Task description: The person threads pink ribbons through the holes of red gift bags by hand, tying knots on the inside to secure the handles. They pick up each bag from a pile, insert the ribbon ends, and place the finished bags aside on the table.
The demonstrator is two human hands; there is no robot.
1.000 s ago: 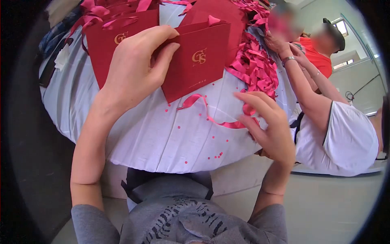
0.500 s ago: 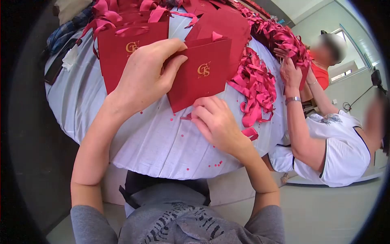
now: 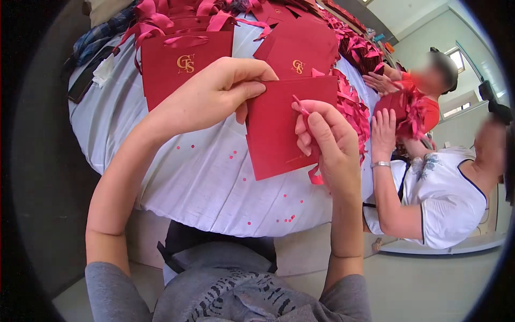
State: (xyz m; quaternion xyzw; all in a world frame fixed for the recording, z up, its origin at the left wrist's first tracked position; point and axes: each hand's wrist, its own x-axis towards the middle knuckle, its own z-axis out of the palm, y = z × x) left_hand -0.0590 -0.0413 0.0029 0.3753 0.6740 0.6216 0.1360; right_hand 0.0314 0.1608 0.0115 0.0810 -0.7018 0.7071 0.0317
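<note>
A red bag [image 3: 273, 129] is tilted over the white-covered table [image 3: 214, 188], a plain face toward me. My left hand [image 3: 220, 94] pinches its top left corner between thumb and fingers. In front of the bag's right half, my right hand [image 3: 330, 137] is closed on the end of a pink ribbon [image 3: 301, 107]. Part of that ribbon is hidden by the fingers. Beyond my left hand lies a stack of red bags [image 3: 185, 45] with gold lettering and ribbon handles. Another red bag [image 3: 300, 43] with gold lettering lies behind the held one.
Loose pink ribbons [image 3: 351, 91] lie right of the held bag. Small red dots [image 3: 289, 219] are scattered on the cloth. A co-worker in white [image 3: 450, 198] handles red bags at the right, beside a co-worker in red [image 3: 426, 99]. White tissue [image 3: 103, 70] lies far left.
The held bag now shows a plain face instead of its lettering, and sits lower and further right. My right hand has risen from below it to its front, with the ribbon.
</note>
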